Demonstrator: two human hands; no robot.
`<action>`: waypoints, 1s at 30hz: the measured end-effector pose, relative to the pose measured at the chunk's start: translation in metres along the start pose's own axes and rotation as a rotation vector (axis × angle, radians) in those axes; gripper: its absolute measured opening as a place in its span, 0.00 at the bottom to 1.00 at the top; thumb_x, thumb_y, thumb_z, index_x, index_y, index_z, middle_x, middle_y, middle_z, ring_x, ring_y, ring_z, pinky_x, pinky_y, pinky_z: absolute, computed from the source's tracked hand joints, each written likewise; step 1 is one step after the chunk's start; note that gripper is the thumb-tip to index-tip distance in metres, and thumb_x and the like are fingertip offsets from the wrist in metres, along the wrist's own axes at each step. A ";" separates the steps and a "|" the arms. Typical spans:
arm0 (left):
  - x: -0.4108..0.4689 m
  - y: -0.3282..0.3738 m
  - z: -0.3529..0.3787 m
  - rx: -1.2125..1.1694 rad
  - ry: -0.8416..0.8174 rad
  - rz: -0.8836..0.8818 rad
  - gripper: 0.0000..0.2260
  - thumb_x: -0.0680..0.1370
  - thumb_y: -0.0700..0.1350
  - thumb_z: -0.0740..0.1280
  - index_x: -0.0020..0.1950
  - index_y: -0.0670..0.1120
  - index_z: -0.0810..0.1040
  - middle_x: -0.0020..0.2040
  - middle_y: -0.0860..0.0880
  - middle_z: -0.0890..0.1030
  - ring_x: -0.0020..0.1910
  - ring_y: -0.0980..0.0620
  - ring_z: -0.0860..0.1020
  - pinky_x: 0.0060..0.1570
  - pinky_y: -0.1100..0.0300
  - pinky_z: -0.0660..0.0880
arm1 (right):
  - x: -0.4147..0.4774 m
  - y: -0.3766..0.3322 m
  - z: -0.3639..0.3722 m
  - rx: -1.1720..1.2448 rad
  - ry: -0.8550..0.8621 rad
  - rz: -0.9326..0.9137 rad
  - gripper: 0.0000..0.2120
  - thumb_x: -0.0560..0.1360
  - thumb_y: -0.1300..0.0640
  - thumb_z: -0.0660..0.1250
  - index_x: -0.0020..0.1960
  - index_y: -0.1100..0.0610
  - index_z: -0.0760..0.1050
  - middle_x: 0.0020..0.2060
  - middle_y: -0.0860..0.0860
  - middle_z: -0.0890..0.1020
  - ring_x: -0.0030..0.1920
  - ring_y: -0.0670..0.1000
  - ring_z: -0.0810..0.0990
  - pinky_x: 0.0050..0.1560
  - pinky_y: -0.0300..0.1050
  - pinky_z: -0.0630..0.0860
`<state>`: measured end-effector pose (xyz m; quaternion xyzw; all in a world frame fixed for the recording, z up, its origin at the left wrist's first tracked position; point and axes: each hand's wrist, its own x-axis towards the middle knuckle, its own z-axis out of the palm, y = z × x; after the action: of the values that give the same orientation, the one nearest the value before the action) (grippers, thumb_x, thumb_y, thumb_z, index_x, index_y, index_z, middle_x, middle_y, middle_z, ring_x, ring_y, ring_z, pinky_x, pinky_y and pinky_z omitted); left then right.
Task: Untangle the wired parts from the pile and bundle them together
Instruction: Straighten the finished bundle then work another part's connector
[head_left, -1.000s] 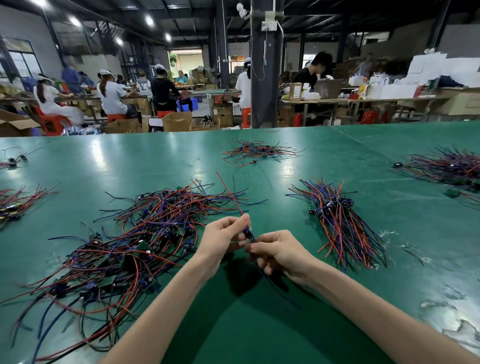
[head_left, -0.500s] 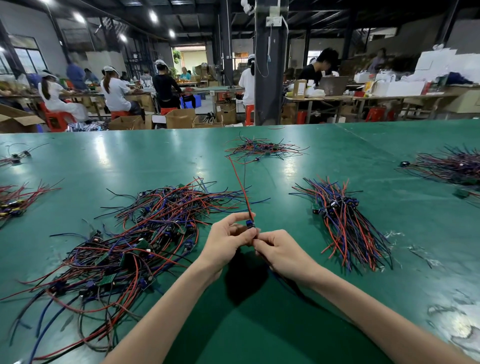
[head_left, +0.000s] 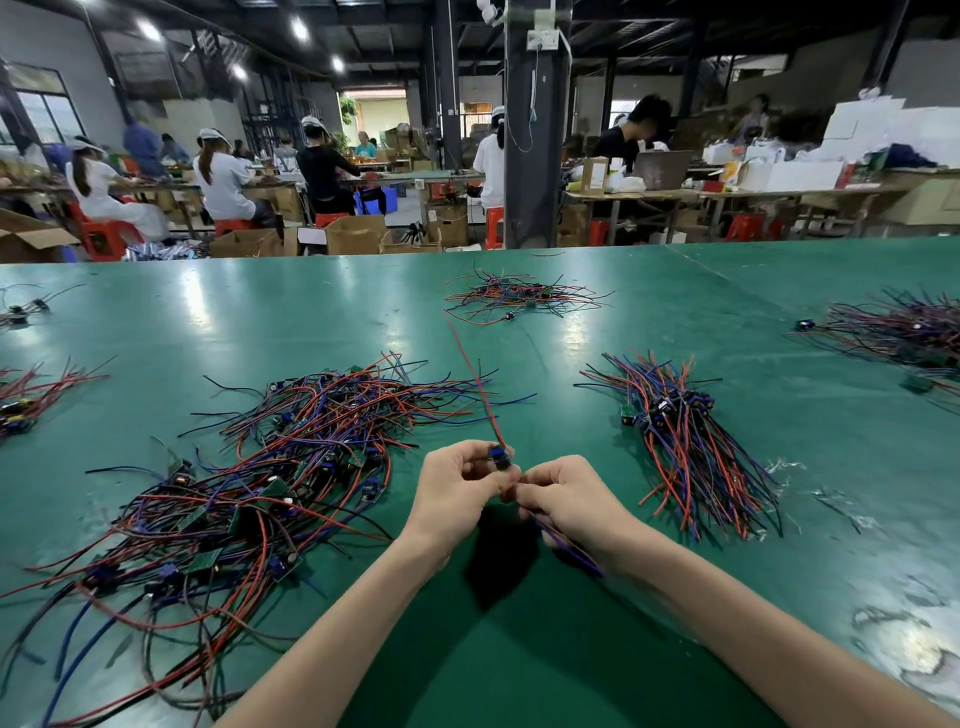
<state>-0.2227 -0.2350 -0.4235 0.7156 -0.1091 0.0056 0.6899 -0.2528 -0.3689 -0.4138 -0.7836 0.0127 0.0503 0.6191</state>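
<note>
Both hands meet above the green tabletop (head_left: 519, 675). The left hand (head_left: 457, 493) pinches a small blue wired part (head_left: 500, 458) — its red wire (head_left: 475, 379) trailing upward — while the right hand (head_left: 566, 501) pinches purple wires (head_left: 563, 545). Best drawn out slowly, clear of the tangled pile (head_left: 260, 478), then laid on the sorted bundle (head_left: 680, 441).

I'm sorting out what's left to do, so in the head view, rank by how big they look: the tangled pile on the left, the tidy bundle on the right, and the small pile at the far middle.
1. tangled pile
2. tidy bundle
3. far pile, though distance shrinks it, so its true size is unsure.
</note>
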 end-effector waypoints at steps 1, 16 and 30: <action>0.000 0.000 0.001 0.012 0.007 0.004 0.10 0.70 0.31 0.73 0.42 0.45 0.81 0.31 0.54 0.81 0.30 0.62 0.77 0.36 0.70 0.74 | 0.000 0.000 0.000 0.042 -0.001 0.026 0.14 0.76 0.66 0.64 0.31 0.63 0.73 0.15 0.46 0.68 0.15 0.44 0.60 0.19 0.33 0.58; 0.007 0.004 -0.006 0.049 0.140 0.022 0.09 0.69 0.32 0.74 0.42 0.44 0.80 0.32 0.50 0.81 0.32 0.57 0.78 0.37 0.64 0.78 | -0.011 -0.010 0.003 0.319 -0.064 0.084 0.08 0.74 0.72 0.64 0.36 0.67 0.75 0.24 0.56 0.75 0.17 0.42 0.62 0.16 0.32 0.58; 0.021 0.010 -0.030 -0.108 0.249 0.005 0.09 0.70 0.30 0.73 0.42 0.43 0.79 0.35 0.46 0.81 0.32 0.54 0.80 0.34 0.66 0.78 | -0.017 -0.012 0.008 0.283 -0.149 0.111 0.06 0.74 0.69 0.66 0.38 0.66 0.75 0.22 0.56 0.76 0.15 0.43 0.58 0.16 0.30 0.55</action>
<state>-0.2000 -0.2083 -0.4086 0.6708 -0.0244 0.0902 0.7358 -0.2690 -0.3589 -0.4029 -0.6808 0.0171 0.1403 0.7187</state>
